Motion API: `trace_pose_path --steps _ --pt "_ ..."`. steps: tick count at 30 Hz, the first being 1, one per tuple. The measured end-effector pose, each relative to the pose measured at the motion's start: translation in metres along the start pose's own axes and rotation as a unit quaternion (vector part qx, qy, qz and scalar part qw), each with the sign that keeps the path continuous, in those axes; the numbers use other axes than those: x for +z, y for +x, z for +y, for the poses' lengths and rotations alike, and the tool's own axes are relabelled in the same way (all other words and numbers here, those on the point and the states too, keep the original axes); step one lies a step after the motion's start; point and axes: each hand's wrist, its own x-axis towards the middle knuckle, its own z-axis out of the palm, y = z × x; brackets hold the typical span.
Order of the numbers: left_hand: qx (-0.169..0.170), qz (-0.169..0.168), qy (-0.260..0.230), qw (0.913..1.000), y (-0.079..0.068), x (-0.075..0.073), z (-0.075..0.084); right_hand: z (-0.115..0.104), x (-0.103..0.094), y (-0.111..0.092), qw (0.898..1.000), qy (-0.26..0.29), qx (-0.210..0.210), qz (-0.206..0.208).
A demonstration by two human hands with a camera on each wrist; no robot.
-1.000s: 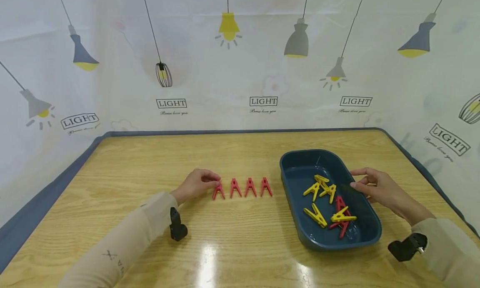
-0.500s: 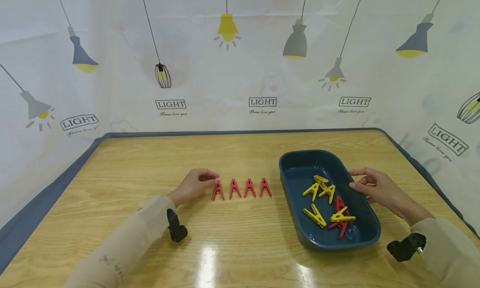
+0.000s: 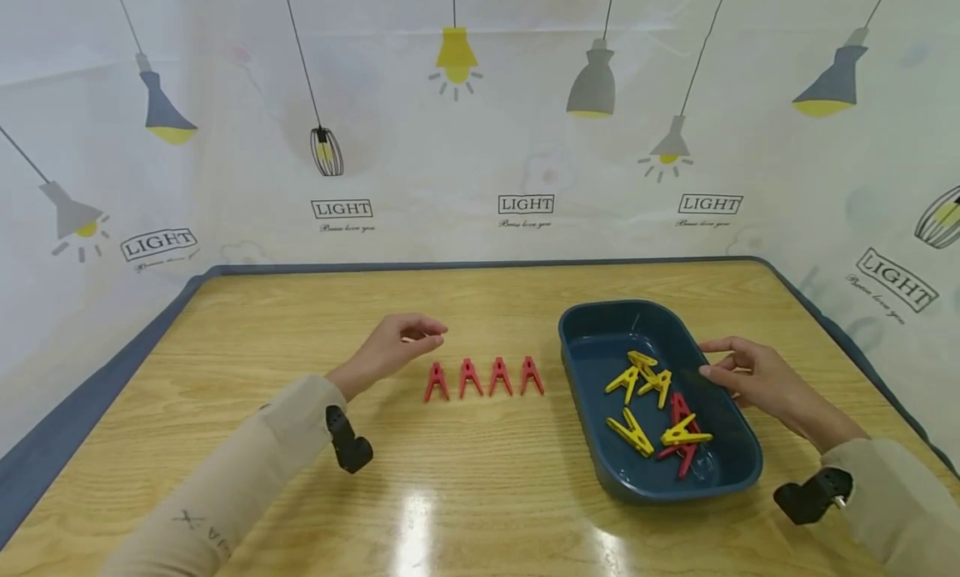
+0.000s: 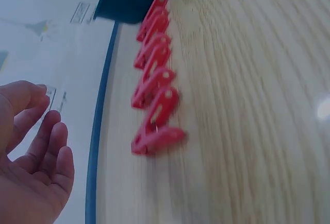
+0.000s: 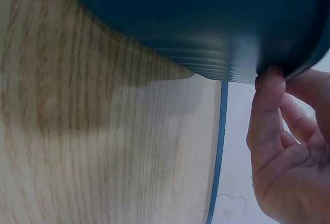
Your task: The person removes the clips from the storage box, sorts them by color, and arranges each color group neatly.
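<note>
Several red clothespins (image 3: 468,378) lie in a row on the wooden table, legs toward me. My left hand (image 3: 393,343) hovers above and behind the left end of that row, holding nothing. Its fingers (image 4: 51,147) are loosely bent and apart from the nearest clothespin (image 4: 157,123) in the left wrist view. On the right, my right hand (image 3: 765,385) pinches the long rim of a dark blue plastic tub (image 3: 592,444), thumb over the edge and a finger against the outer wall. Inside the tub lie several yellow clothespins (image 3: 630,433) and red clothespins (image 3: 684,456), partly overlapping.
The tub stands just right of the row on the wooden table (image 3: 315,310). A pale cloth backdrop (image 3: 420,143) printed with lamps borders the table's back and sides. Each sleeve carries a black wrist camera (image 3: 348,444).
My left hand has let go of the leftmost red clothespin and moved up and away from it. The clothespin stays in the row. My right hand and the tub have not moved.
</note>
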Motion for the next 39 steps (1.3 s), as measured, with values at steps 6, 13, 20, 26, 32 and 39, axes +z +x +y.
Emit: trace_pose_path --steps 6,13,20,26,32,39 --pt "0.029 -0.031 -0.011 0.9990 -0.009 0.014 0.048 0.001 0.000 0.000 1.000 0.004 -0.001 -0.001" --pt "0.084 -0.084 -0.029 0.9926 -0.001 0.036 0.065 0.000 -0.001 -0.001 1.000 0.005 -0.002 -0.002" --pt "0.138 -0.116 -0.013 0.9836 0.012 0.055 0.067 0.000 0.000 -0.001 1.000 0.005 -0.007 -0.003" --pt "0.165 -0.143 -0.003 0.9759 0.016 0.070 0.082 0.001 -0.001 -0.001 1.000 0.003 -0.007 -0.005" --pt "0.171 -0.168 0.020 0.9708 0.022 0.089 0.099 0.000 -0.001 0.000 1.000 0.002 -0.006 -0.005" --pt "0.181 -0.194 0.068 0.9616 0.030 0.116 0.117 -0.001 -0.002 0.000 1.000 0.005 -0.003 -0.007"
